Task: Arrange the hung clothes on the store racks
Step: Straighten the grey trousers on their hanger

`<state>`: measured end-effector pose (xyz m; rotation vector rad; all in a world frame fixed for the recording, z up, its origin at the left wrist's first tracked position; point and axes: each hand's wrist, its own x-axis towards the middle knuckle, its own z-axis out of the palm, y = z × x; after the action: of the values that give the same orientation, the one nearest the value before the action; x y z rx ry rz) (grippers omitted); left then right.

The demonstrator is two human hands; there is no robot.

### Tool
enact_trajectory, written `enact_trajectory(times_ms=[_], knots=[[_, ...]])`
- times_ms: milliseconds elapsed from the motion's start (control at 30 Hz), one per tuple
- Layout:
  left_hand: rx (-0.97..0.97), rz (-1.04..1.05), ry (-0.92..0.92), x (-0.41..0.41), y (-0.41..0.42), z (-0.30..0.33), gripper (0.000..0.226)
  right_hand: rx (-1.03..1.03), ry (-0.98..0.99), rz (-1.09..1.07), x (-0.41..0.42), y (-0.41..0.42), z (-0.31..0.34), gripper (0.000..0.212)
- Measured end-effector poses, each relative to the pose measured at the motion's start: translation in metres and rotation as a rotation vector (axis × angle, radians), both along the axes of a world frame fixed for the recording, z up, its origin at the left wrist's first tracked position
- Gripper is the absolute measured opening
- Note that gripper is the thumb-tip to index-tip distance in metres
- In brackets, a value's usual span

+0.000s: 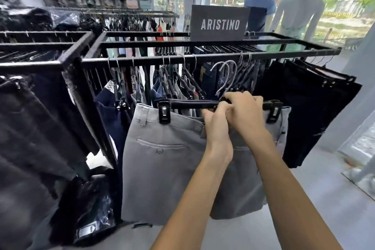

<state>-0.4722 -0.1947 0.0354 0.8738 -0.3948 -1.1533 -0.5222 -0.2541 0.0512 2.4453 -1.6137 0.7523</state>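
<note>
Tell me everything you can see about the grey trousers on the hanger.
The grey trousers look like smooth woven cloth, showing a belt loop and a buttoned back pocket. Two black clips of a black hanger grip the waistband. They are off the rack, held in front of it; the left hand and right hand grip the hanger's middle.

The plain light-grey cotton trousers (172, 160) hang from a glossy black plastic clip hanger (188, 104) with silver wire hooks. Behind them, the square-tube metal rack (203, 58) is matt black. Right of the trousers hang black garments (316, 111); left, navy ones (110, 115). Above, a charcoal sign (220, 23) bears white letters.
</note>
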Motion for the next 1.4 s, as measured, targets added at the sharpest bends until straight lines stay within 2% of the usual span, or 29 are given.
enact_trajectory(times_ms=[33, 67, 133, 167, 233, 300, 367, 400, 467, 533, 600, 667, 800, 867, 900, 1033, 1133, 1200, 1333, 1400], knots=[[0.013, 0.025, 0.005, 0.006, 0.001, 0.000, 0.034, 0.016, -0.015, 0.023, 0.008, 0.002, -0.001, 0.023], [0.021, 0.067, 0.011, 0.012, 0.003, -0.001, 0.024, 0.038, -0.022, 0.048, 0.016, 0.006, -0.001, 0.020], [0.025, 0.144, -0.001, 0.028, 0.006, -0.005, 0.023, 0.086, -0.026, 0.106, 0.031, 0.017, 0.000, 0.022], [0.022, 0.180, -0.017, 0.037, 0.007, -0.009, 0.026, 0.107, -0.023, 0.137, 0.038, 0.021, -0.001, 0.024], [0.026, 0.266, -0.034, 0.051, 0.009, -0.018, 0.047, 0.197, 0.002, 0.257, 0.048, 0.028, -0.001, 0.027], [0.077, 0.383, -0.041, 0.063, 0.012, -0.028, 0.067, 0.409, 0.079, 0.477, 0.050, 0.026, 0.006, 0.030], [0.109, 0.467, -0.036, 0.073, 0.018, -0.040, 0.079, 0.685, 0.213, 0.675, 0.046, 0.019, 0.021, 0.042], [0.105, 0.489, -0.035, 0.079, 0.021, -0.046, 0.082, 0.807, 0.219, 0.725, 0.045, 0.012, 0.028, 0.047], [0.100, 0.500, -0.045, 0.087, 0.026, -0.056, 0.084, 0.952, 0.030, 0.704, 0.051, -0.006, 0.036, 0.047], [0.099, 0.492, -0.068, 0.093, 0.029, -0.063, 0.087, 0.823, -0.192, 0.565, 0.073, -0.028, 0.030, 0.039], [0.100, 0.493, -0.097, 0.097, 0.030, -0.065, 0.084, 0.583, -0.191, 0.435, 0.103, -0.044, 0.020, 0.037], [0.097, 0.500, -0.125, 0.102, 0.030, -0.066, 0.080, 0.473, -0.124, 0.365, 0.132, -0.051, 0.010, 0.040], [0.103, 0.466, -0.136, 0.108, 0.030, -0.065, 0.080, 0.492, -0.041, 0.311, 0.167, -0.060, -0.001, 0.017], [0.092, 0.483, -0.139, 0.109, 0.029, -0.064, 0.083, 0.532, -0.084, 0.286, 0.177, -0.068, -0.004, 0.028], [0.098, 0.484, -0.129, 0.109, 0.029, -0.063, 0.084, 0.545, -0.117, 0.266, 0.180, -0.073, -0.007, 0.027], [0.086, 0.513, -0.128, 0.100, 0.026, -0.059, 0.052, 0.547, -0.238, 0.230, 0.180, -0.093, -0.016, 0.015], [0.102, 0.529, -0.140, 0.092, 0.022, -0.061, 0.056, 0.516, -0.292, 0.237, 0.167, -0.108, -0.021, 0.011], [0.110, 0.538, -0.120, 0.083, 0.016, -0.062, 0.063, 0.493, -0.306, 0.237, 0.152, -0.121, -0.025, 0.019], [0.120, 0.587, -0.150, 0.054, 0.002, -0.057, 0.043, 0.446, -0.290, 0.253, 0.115, -0.154, -0.033, 0.019], [0.105, 0.590, -0.189, 0.035, -0.007, -0.053, 0.056, 0.439, -0.290, 0.255, 0.096, -0.169, -0.033, 0.019]])
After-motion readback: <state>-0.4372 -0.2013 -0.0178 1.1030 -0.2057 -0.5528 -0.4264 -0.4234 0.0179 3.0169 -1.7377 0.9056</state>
